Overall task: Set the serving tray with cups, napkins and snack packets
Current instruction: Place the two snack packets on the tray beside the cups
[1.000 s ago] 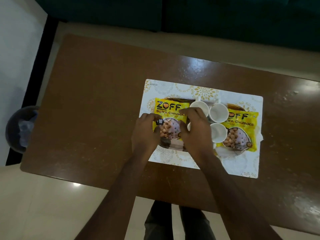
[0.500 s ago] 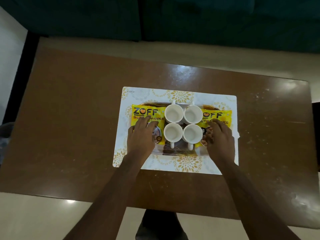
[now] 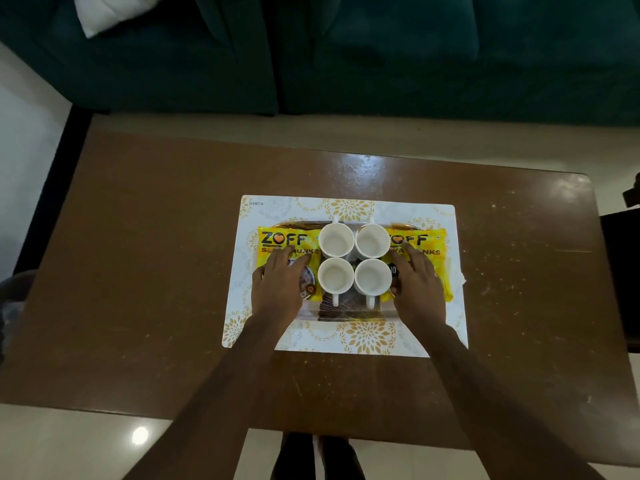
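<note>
A serving tray [image 3: 346, 315] lies on a white placemat with gold flowers [image 3: 349, 209]. Several white cups [image 3: 336, 240] stand in a tight square at the tray's middle. A yellow snack packet [image 3: 284, 239] lies at the tray's left end and a second yellow snack packet [image 3: 427, 242] at its right end. My left hand [image 3: 278, 284] rests flat on the left packet, fingers straight. My right hand [image 3: 417, 284] rests flat on the right packet. A white napkin corner [image 3: 460, 280] pokes out under the right packet.
The placemat sits on a brown wooden table [image 3: 156, 271]. A dark green sofa [image 3: 346, 53] with a white cushion [image 3: 104, 12] runs along the far side. My feet [image 3: 318, 459] stand at the near table edge.
A second ago both hands held the left packet; my right hand then moved to the right packet. Since half a second ago the hands have stayed flat on the packets.
</note>
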